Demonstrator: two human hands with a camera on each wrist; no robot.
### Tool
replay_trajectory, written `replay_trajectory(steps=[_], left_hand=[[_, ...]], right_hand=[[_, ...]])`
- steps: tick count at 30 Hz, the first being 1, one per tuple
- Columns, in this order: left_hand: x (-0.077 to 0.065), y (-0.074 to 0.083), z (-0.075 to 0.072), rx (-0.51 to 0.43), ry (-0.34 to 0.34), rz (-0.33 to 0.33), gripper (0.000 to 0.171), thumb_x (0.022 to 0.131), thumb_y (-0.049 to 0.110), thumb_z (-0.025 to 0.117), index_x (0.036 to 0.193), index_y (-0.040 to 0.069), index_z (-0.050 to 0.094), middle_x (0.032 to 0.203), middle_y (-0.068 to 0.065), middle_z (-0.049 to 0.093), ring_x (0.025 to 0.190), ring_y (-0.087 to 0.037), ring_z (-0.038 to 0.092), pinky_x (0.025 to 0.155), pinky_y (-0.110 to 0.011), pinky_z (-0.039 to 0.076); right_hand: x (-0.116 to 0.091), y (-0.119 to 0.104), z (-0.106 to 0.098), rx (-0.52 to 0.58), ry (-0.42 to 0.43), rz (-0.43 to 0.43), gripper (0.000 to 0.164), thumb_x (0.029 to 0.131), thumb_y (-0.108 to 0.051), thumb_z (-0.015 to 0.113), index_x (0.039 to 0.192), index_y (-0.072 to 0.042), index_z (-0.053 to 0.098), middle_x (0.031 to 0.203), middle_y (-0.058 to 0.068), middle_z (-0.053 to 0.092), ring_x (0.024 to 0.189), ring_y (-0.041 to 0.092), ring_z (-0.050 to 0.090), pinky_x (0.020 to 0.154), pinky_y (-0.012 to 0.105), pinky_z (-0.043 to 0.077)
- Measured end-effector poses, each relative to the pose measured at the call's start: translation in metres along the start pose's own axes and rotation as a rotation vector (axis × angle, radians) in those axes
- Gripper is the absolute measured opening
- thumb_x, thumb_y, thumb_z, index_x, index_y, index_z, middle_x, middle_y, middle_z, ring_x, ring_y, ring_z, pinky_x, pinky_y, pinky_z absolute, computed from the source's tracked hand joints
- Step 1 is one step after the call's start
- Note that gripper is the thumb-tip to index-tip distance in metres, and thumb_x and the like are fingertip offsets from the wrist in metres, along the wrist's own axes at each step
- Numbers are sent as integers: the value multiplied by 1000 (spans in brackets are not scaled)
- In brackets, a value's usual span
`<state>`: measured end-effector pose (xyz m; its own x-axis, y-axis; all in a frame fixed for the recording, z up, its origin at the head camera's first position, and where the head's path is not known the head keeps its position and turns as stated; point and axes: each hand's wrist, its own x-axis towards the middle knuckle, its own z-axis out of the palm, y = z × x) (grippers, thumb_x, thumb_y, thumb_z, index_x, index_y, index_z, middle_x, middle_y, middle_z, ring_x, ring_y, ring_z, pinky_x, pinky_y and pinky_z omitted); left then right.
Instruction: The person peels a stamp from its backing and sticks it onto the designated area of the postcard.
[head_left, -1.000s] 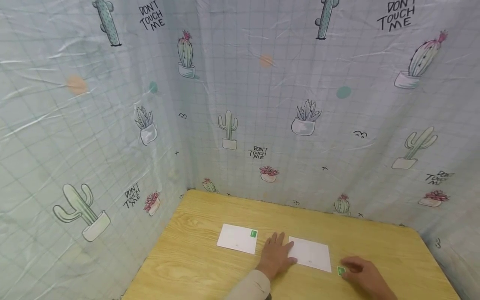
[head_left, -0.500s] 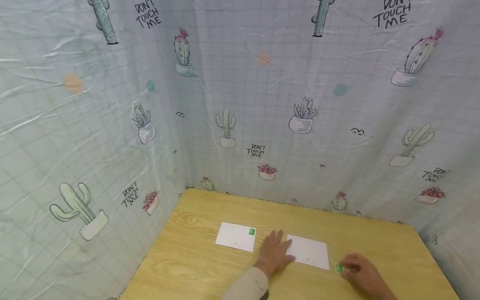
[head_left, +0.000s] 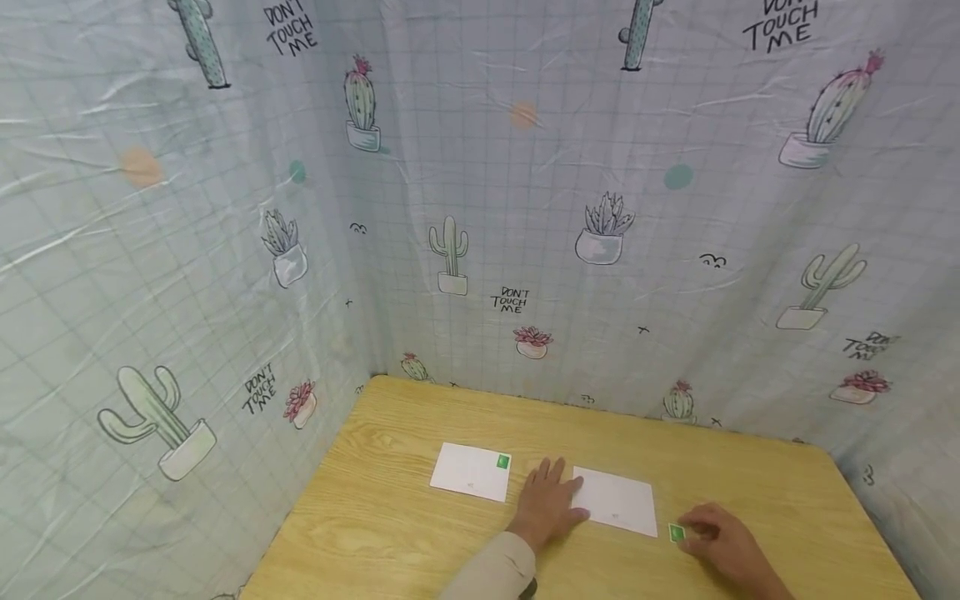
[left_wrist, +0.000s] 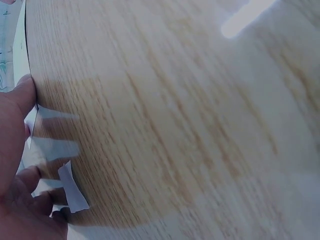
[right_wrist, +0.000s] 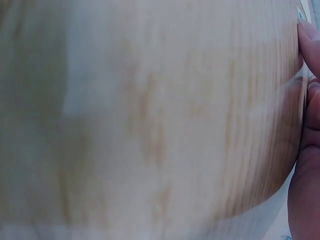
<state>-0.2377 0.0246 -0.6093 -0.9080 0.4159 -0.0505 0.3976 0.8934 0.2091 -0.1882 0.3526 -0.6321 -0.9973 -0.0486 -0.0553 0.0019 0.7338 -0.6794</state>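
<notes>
A white envelope [head_left: 617, 502] lies on the table to the right of my left hand [head_left: 548, 505]. That hand is laid flat with fingers spread, index fingertip and thumb on the envelope's left edge. My right hand [head_left: 722, 540] is just beyond its right edge, pinching a small green stamp with a white border [head_left: 677, 532] between thumb and fingers, low over the table. In the right wrist view, the thumb [right_wrist: 311, 47] is at the stamp's edge. Left of my left hand lies another white envelope [head_left: 469, 472], with a similar green stamp [head_left: 503, 461] in its upper right corner.
The wood-grain table [head_left: 375, 533] has a glossy surface that mirrors the fingers in the wrist views. A cactus-print curtain [head_left: 480, 167] hangs along its back and left side, right behind the table edge.
The head view has shifted slightly. Both hands, the envelopes and the pinched stamp keep nearly the same places, with only a small shift of the right fingers on the stamp.
</notes>
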Motion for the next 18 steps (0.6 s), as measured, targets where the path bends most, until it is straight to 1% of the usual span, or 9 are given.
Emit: replay_trajectory(steps=[2,6,9,10,12,15,17,18], left_hand=[[0,-1,1,-5,10,3,55,101,59,56,151,35,56,167,-4,41,156,-30,38,127,-44,36],[0,-1,1,-9,13,3,55,101,58,56,151,35,55,168,-4,41,156,-31,38,127,-45,35],[0,-1,0,-4,6,-2,55,101,58,57,151,35,55,168,-5,41,156,-31,38,127,-45,35],[0,-1,0,-7,4,-4,55,101,58,57,151,35,55,168,-4,41,156,-31,37,127,-45,35],[0,-1,0,-18,-2,-11,55,100,57,58,151,35,56,168,-4,41,157,-30,37,127,-45,35],[0,-1,1,-44,-11,-16,55,101,57,57,152,35,54,169,-3,38,159,-29,34,129,-44,32],[0,-1,2,-58,-11,-17,55,101,57,57,152,35,55,169,-2,38,159,-29,33,129,-44,32],[0,0,2,-58,-5,-16,55,101,57,58,151,35,55,169,-2,39,158,-29,34,128,-44,33]], right_hand=[[0,0,1,2,10,-15,26,84,-21,86,105,-11,76,110,3,67,87,-6,55,76,18,52],[-2,-2,5,25,64,-67,19,81,-15,88,96,-12,76,104,2,66,85,-6,54,73,18,51],[-3,-3,8,41,105,-90,18,78,-12,89,90,-14,75,101,1,66,83,-5,53,71,18,50],[-3,-4,8,39,102,-92,18,78,-11,88,91,-13,75,101,1,65,83,-5,52,71,18,49],[-2,-4,9,46,99,-64,21,78,-11,89,95,-10,75,101,2,66,83,-5,52,71,18,50],[1,-3,8,50,69,14,32,81,-12,88,108,-4,74,105,5,68,85,-4,53,73,19,50],[2,-4,6,48,56,55,37,82,-13,88,114,-2,73,107,6,68,86,-3,54,74,20,50],[2,-4,5,41,49,60,38,82,-14,87,116,-2,73,108,7,68,87,-1,54,75,20,50]])
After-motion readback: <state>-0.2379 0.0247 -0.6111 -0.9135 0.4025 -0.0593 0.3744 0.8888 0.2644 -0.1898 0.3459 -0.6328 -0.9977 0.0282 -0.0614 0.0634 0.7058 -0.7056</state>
